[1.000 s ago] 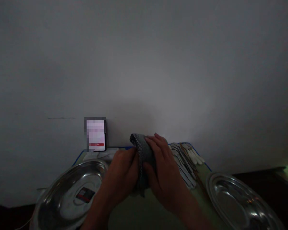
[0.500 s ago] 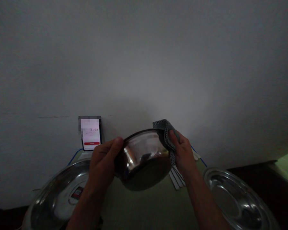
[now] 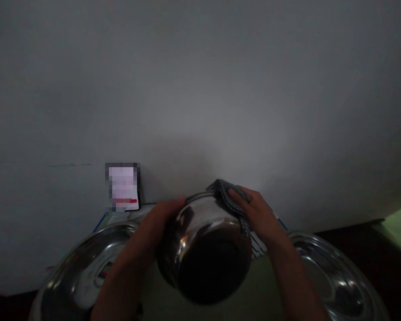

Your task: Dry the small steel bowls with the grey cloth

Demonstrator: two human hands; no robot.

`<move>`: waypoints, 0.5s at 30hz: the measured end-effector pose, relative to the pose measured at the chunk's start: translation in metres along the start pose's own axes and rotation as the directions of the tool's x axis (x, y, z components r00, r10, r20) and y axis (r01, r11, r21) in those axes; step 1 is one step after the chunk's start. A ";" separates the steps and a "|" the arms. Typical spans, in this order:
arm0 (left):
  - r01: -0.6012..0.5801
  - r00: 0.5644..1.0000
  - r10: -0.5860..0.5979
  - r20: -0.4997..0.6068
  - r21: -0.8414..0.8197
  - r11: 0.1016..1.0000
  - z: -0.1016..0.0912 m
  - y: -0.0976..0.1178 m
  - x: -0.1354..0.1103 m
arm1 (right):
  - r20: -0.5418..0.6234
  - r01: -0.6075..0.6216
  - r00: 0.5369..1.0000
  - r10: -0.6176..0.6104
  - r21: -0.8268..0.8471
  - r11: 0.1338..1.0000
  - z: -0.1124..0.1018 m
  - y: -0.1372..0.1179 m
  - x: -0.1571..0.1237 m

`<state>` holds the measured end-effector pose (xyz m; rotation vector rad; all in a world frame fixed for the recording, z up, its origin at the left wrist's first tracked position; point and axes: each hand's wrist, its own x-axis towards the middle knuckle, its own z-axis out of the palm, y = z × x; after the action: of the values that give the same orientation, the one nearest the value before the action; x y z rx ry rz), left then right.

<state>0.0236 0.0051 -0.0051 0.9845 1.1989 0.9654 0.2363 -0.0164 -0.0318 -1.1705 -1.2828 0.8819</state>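
Note:
A shiny metal bowl (image 3: pixel 200 223) is held up in front of me, tilted so that its dark underside faces me. My left hand (image 3: pixel 162 218) grips the bowl's left side near the rim, its fingers partly hidden behind the metal and blurred. On the right, my right hand (image 3: pixel 252 207) is closed on a grey checked cloth (image 3: pixel 229 194), which it presses over the bowl's rim and side. The inside of the bowl is turned away from view.
A large metal basin (image 3: pixel 63 272) stands at the left, with a red-and-dark label inside. Another metal basin (image 3: pixel 334 272) is at the right. A phone (image 3: pixel 123 187) leans on the wall (image 3: pixel 200 89). Pale flat strips (image 3: pixel 259 247) lie on the greenish table (image 3: pixel 254 290) behind my right hand.
The bowl has come lower and tipped further, showing more of its underside. My left hand has shifted right along the rim; my right hand and the cloth have moved slightly down with the bowl.

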 end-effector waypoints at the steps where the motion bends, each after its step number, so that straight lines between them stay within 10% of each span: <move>1: -0.016 1.000 0.016 -0.016 0.037 0.999 0.000 -0.001 -0.001 | 0.016 0.012 1.000 -0.011 -0.056 0.998 0.000 -0.005 -0.003; 6: -0.123 0.992 0.125 0.008 -0.097 0.988 0.000 -0.001 -0.003 | -0.160 -0.012 0.987 0.033 0.129 0.992 0.011 -0.021 -0.006; 9: -0.188 0.975 0.145 -0.167 -0.282 0.941 0.005 0.000 -0.001 | -0.305 0.004 0.946 0.108 0.345 0.938 0.022 -0.022 -0.003; 15: -0.477 0.774 0.199 -0.601 -0.346 0.808 0.023 -0.008 0.014 | -0.324 0.015 0.921 0.218 0.588 0.809 0.050 -0.007 0.004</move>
<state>0.0482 0.0141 -0.0146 0.5357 1.1442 1.8448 0.1869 -0.0068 -0.0290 -0.8567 -0.5637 0.9803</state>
